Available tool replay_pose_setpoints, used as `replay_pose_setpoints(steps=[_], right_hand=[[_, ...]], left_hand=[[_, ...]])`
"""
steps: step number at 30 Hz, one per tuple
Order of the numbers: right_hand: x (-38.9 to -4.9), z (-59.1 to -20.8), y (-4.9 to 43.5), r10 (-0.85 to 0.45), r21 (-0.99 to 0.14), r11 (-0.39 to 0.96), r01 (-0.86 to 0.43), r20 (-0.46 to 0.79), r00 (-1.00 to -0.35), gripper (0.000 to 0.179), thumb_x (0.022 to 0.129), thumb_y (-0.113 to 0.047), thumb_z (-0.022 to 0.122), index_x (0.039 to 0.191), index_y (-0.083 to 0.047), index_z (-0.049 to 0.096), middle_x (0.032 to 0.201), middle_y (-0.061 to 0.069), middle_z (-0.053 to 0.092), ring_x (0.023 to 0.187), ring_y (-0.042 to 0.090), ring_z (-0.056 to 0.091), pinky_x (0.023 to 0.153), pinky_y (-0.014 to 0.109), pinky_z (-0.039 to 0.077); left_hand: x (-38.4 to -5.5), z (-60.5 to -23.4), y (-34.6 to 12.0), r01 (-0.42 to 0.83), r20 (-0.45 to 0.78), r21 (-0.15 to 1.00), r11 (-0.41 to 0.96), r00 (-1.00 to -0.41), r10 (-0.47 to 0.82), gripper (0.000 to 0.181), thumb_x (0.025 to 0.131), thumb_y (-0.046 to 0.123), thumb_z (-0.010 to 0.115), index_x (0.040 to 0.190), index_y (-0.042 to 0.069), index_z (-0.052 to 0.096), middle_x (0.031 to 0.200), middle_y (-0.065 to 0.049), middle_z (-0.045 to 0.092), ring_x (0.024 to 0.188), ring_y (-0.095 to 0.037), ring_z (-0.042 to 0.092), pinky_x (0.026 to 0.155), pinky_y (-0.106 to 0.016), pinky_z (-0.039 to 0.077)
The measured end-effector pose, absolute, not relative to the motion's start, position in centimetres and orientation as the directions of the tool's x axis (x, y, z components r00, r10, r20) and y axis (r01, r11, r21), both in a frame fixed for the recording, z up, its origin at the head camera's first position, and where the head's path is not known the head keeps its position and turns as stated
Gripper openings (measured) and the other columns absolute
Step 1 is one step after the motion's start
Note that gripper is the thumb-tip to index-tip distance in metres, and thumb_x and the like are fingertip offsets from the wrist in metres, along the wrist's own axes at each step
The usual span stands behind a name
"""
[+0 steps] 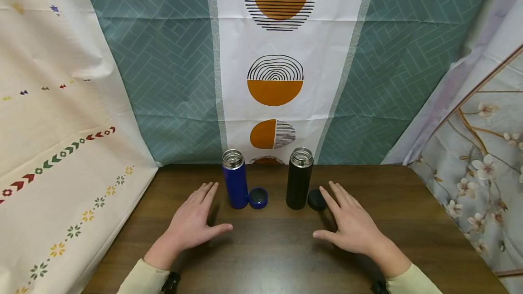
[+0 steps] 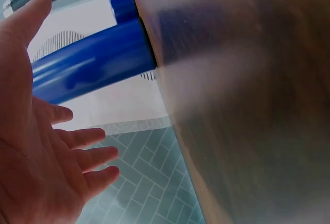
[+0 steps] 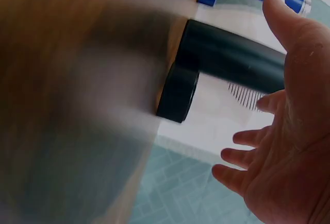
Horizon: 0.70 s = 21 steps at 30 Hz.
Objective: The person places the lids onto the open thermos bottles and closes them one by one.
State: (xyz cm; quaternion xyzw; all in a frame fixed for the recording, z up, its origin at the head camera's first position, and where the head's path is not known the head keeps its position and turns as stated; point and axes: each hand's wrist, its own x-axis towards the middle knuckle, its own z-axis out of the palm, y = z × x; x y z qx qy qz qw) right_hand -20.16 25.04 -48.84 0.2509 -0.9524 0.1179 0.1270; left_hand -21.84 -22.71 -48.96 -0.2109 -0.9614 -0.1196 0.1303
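- Here is the left hand (image 1: 194, 221), grip spread wide and holding nothing, thumb apart from the fingers, just left of the blue bottle (image 1: 236, 187).
- Over on the other side, the right hand (image 1: 349, 221) matches it: a wide, bare grip, fingers stretched towards the black cap (image 1: 317, 200).
- Both bottles stand upright on the bench (image 1: 273, 248), long axes vertical, the black bottle (image 1: 299, 185) right of the blue one, well apart.
- Mouths point straight up, and only the head view looks down into those steel rims (image 1: 233, 159)!
- The blue cap (image 1: 258, 198) lies flat just right of the blue bottle, dark top facing up; the black cap lies just right of its own bottle.
- From the head, the right fingertips seem to brush the black cap; the right wrist view shows a clear gap.
- The wrist views also give the palms, where the head view gets the backs.
- Behind it all hangs a patterned cloth (image 1: 175, 58), teal and white, with orange-and-black circles.
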Motion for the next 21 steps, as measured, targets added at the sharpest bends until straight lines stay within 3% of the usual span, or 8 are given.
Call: replay_pose_setpoints(steps=[7, 13, 21], right_hand=[[-19.6, -48.7, 23.7, -0.489, -0.154, 0.815, -0.558, 0.332, -0.806, 0.120, 0.088, -0.070, 0.087, 0.176, -0.011, 0.030, 0.181, 0.023, 0.025, 0.161, 0.049, 0.035, 0.117, 0.072, 0.043], [-19.1, -48.8, 23.0, -0.510, -0.155, 0.807, -0.570, 0.306, -0.804, 0.125, 0.085, -0.073, 0.087, 0.178, -0.014, 0.027, 0.182, 0.020, 0.024, 0.163, 0.045, 0.033, 0.118, 0.069, 0.044], [-18.7, -48.7, 21.8, -0.545, -0.146, 0.783, -0.604, 0.307, -0.781, 0.124, 0.084, -0.075, 0.086, 0.176, -0.013, 0.031, 0.181, 0.019, 0.026, 0.163, 0.044, 0.033, 0.117, 0.067, 0.046]], left_hand=[[-22.2, -48.9, -22.3, 0.433, 0.311, 0.192, 0.881, -0.878, 0.364, 0.122, 0.087, 0.080, 0.079, 0.168, -0.002, 0.040, 0.169, -0.028, 0.045, 0.159, -0.045, 0.042, 0.123, -0.063, 0.041], [-22.5, -49.0, -22.0, 0.426, 0.303, 0.219, 0.878, -0.885, 0.354, 0.125, 0.088, 0.089, 0.070, 0.170, -0.001, 0.037, 0.172, -0.026, 0.042, 0.159, -0.043, 0.042, 0.123, -0.062, 0.043], [-22.8, -49.0, -21.8, 0.395, 0.272, 0.300, 0.868, -0.908, 0.319, 0.122, 0.091, 0.083, 0.072, 0.171, 0.000, 0.034, 0.173, -0.025, 0.042, 0.158, -0.043, 0.043, 0.118, -0.063, 0.047]])
